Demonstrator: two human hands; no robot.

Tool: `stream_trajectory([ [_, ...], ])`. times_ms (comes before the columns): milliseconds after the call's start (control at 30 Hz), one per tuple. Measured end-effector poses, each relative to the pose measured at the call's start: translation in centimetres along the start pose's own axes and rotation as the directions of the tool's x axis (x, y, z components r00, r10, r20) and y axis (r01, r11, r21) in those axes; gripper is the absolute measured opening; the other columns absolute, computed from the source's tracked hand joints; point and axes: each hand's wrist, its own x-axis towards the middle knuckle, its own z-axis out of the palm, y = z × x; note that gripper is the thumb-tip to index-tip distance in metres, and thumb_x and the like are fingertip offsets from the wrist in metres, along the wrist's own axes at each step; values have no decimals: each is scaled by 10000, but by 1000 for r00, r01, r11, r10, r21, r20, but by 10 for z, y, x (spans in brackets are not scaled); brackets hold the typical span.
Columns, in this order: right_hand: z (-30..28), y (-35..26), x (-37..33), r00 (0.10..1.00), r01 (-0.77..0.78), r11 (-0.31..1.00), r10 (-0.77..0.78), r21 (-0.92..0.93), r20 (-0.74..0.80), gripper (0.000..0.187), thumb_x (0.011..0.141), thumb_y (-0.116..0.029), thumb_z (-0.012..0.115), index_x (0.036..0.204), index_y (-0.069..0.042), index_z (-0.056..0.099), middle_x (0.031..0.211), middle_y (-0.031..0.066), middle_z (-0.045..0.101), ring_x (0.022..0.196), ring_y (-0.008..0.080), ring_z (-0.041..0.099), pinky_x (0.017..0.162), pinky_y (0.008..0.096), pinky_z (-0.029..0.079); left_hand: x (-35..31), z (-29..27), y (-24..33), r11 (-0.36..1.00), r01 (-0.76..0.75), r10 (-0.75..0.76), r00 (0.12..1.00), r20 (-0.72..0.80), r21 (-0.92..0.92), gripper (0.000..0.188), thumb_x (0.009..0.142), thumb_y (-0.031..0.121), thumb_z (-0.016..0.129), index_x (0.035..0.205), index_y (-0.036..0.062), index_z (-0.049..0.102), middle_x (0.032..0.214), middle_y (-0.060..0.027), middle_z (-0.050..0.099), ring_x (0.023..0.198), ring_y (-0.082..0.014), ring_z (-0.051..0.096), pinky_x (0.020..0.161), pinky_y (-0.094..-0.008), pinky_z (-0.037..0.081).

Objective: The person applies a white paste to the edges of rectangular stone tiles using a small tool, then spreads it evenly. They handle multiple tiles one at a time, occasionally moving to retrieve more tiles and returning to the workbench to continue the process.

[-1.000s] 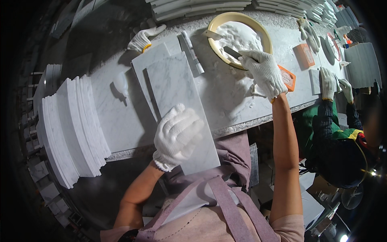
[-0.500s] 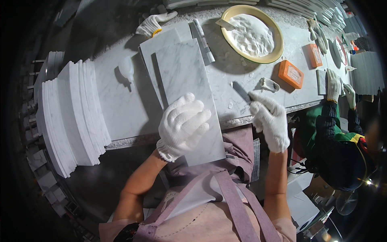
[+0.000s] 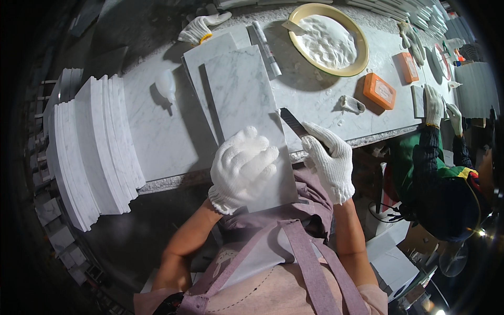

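Observation:
In my gloved left hand [image 3: 244,167] I hold the top marble tile [image 3: 241,86], fingers half curled over its near part. This grey-veined white tile sticks out past the bench edge towards my lap. A second marble tile [image 3: 198,92] lies partly under it, to the left. My gloved right hand [image 3: 329,160] is closed around a flat-bladed scraper [image 3: 292,122]. The dark blade points up and left, its tip close by the top tile's right edge; whether they touch I cannot tell. The scraper's handle is hidden in the glove.
A yellow basin [image 3: 362,58] of white powder stands at the back. Nearby are orange blocks [image 3: 379,91], a small white roll [image 3: 352,104], a marker [image 3: 266,48], a squeeze bottle [image 3: 165,85] and a spare glove [image 3: 202,29]. Stacked tiles [image 3: 94,152] stand left; a co-worker's gloved hands [image 3: 434,105] work right.
My right hand has moved left with the scraper, bringing its blade to the tile's right edge. The left hand has shifted slightly right and down, still on the tile.

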Motion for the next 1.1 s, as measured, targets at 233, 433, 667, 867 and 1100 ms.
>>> stream_trajectory([
  [233,9,12,6,941,316,897,-338,-309,-17,298,947,-99,731,1230,-6,724,1000,86,743,758,122,670,675,256,541,1,0,-1,1000,5,-5,1000,-2,-2,251,956,278,675,1083,77,754,1107,-121,726,1128,-355,673,1040,-474,491],
  [433,13,18,9,806,509,692,-592,-512,2,281,892,-10,710,1172,-29,731,886,99,741,782,249,698,724,342,555,0,0,0,1000,21,-21,1000,9,-14,246,941,254,681,1100,81,756,1116,-123,726,1145,-353,667,1038,-473,488],
  [667,14,16,6,764,543,624,-645,-561,22,289,899,-1,707,1185,-35,726,865,86,737,769,245,700,709,339,557,0,-1,0,1000,4,-4,1000,8,-15,256,939,252,683,1113,77,754,1114,-130,724,1132,-358,671,1051,-476,484],
  [867,13,22,10,746,553,663,-663,-505,-53,316,898,5,711,1212,-28,717,941,112,746,775,231,704,706,328,557,1,0,0,1000,11,-11,1000,21,-4,253,954,271,672,1096,77,752,1112,-125,724,1126,-349,675,1048,-476,484],
  [1100,3,15,5,990,130,991,-132,-35,-56,371,948,-116,736,1313,-61,691,1015,100,727,784,150,670,709,286,541,0,1,0,1000,17,-17,1000,22,-2,254,961,281,662,1086,79,751,1125,-123,722,1133,-353,673,1045,-473,484],
])
